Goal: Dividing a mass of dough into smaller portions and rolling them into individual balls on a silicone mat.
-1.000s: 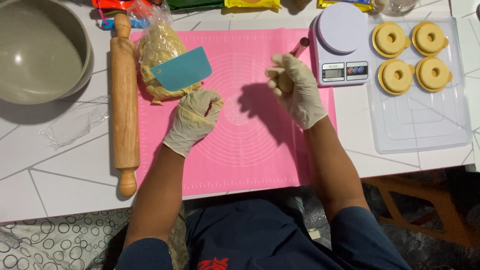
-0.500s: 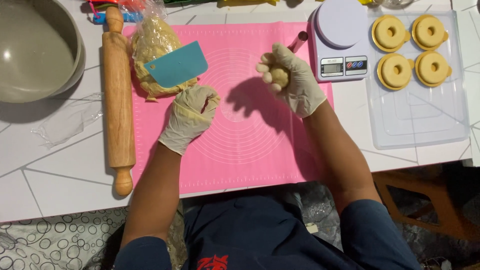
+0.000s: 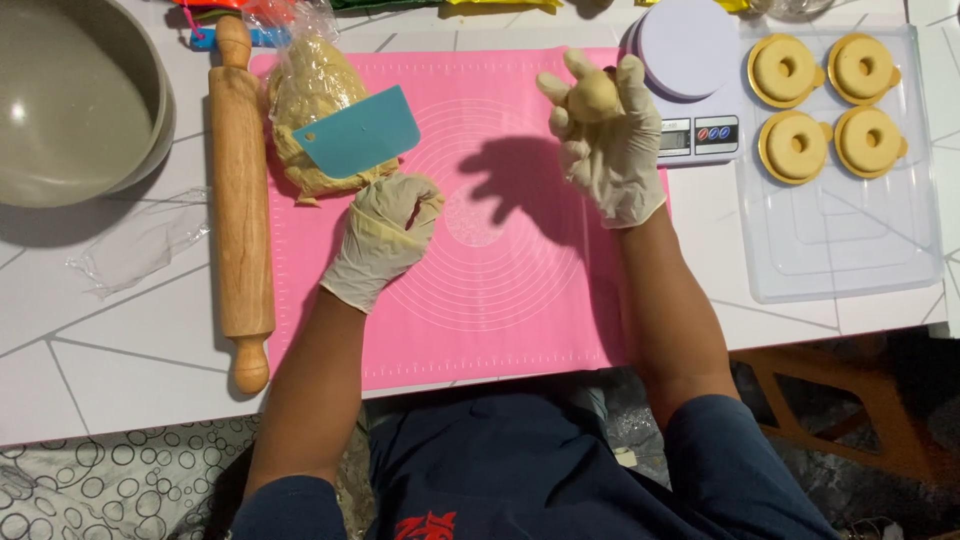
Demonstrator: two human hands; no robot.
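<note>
Right hand (image 3: 610, 140) now lifting a dough ball (image 3: 592, 97) cupped in its fingers beside the scale (image 3: 690, 70), nearer it than before; left hand (image 3: 385, 235) resting clenched on the mat (image 3: 500, 300), apparently empty

Looking down onto a white tabletop (image 3: 130, 330) crossed by thin dark angled lines, lying under bright overhead light and catching sharp shadows. Showing below the table's near edge a grey cloth (image 3: 110, 480) printed with black rings at the left, and an orange wooden frame (image 3: 800, 390) at the right.
</note>
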